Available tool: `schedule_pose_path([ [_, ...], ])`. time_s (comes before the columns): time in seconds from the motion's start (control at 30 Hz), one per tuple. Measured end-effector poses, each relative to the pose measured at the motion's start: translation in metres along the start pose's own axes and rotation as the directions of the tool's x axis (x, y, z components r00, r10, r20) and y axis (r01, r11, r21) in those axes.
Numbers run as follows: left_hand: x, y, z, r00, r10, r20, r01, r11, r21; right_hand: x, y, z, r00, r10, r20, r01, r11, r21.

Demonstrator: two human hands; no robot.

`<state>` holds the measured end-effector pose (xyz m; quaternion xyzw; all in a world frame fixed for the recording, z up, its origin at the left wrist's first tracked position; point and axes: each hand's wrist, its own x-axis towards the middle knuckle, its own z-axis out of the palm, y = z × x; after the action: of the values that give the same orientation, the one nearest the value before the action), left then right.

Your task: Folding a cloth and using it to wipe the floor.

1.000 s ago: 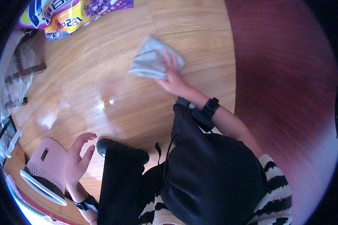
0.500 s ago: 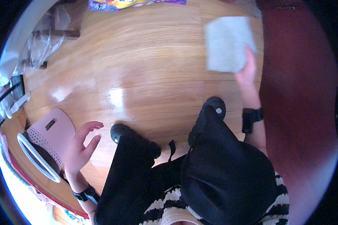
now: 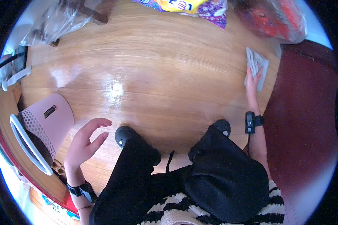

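Note:
A light grey cloth [image 3: 264, 68] lies bunched on the wooden floor [image 3: 157, 90], close to the dark red surface at the right. My right hand [image 3: 253, 78] grips it, fingers pressed into its folds, with a black device strapped at the wrist. My left hand [image 3: 87, 143] hovers over the floor, thumb and fingers apart, holding nothing. Closest to that hand is a pink waste bin [image 3: 58, 116] with a perforated band and a white rim, tipped on its side. Dark shoes [image 3: 125, 135] show below my black trousers.
A purple and yellow package [image 3: 191, 8] lies at the far edge. Red things in clear plastic [image 3: 274, 18] sit at the far right. The dark red surface [image 3: 304, 108] borders the floor on the right. Clear plastic [image 3: 58, 24] hangs by dark wooden legs at the far left.
My right hand has moved right with the cloth, which was spread flat and is now bunched. The view has shifted, bringing more of the far packages in. My left hand stays empty.

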<state>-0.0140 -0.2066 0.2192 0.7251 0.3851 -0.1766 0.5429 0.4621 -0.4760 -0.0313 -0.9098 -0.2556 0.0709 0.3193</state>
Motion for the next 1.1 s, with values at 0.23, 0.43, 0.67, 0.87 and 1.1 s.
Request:
schedule_pose_path([
  [0.23, 0.026, -0.002, -0.008, 0.994, 0.097, -0.056, -0.096, 0.995, 0.028, -0.015, -0.089, 0.071, 0.888, -0.419, 0.189, 0.435, 0.899, -0.055],
  [0.43, 0.019, -0.001, -0.017, 0.999, 0.011, 0.032, -0.012, 0.999, 0.05, -0.02, -0.193, 0.132, 0.789, -0.557, 0.258, 0.57, 0.821, 0.032],
  [0.67, 0.01, -0.038, -0.016, 0.999, -0.027, -0.024, 0.025, 0.994, -0.108, -0.033, -0.243, 0.163, 0.635, -0.691, 0.346, 0.694, 0.707, 0.138],
  [0.87, 0.029, -0.148, -0.008, 0.945, -0.262, -0.195, 0.212, 0.946, -0.247, -0.091, -0.264, 0.16, 0.316, -0.769, 0.555, 0.783, 0.542, 0.306],
  [1.1, 0.026, -0.165, -0.002, 0.925, -0.29, -0.245, 0.245, 0.949, -0.2, -0.116, -0.241, 0.125, 0.308, -0.621, 0.721, 0.023, 0.762, 0.647],
])
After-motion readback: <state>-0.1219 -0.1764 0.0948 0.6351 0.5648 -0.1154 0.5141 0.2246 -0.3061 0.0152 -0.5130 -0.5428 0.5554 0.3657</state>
